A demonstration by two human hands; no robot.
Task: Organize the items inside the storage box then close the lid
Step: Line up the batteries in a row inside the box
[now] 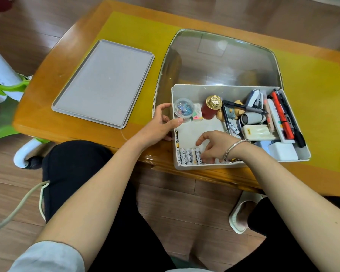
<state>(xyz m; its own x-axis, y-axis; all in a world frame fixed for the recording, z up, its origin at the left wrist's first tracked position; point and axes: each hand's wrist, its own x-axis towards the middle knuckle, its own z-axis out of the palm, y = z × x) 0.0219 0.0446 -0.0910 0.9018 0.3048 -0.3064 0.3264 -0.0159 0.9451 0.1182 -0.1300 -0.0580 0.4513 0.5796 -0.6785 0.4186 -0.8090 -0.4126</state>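
Observation:
A white storage box (220, 89) sits open on the table's near edge. My left hand (161, 122) grips its left wall, thumb over the rim. My right hand (214, 146) reaches inside, fingertips on a row of white batteries (188, 156) lined along the front wall. A round clear tub of clips (183, 110) stands in the back left corner, beside sticky notes (197, 114) and a red jar with a gold cap (211, 107). Pens, a red marker (282, 116), a stapler (254, 97) and white blocks crowd the right side. The grey lid (104, 83) lies flat to the left.
The wooden table (53, 75) has a yellow mat and a glass inset (220, 59) behind the box. A green and white stand (6, 89) is on the floor at left. My knees and a slippered foot (241, 216) are below the table edge.

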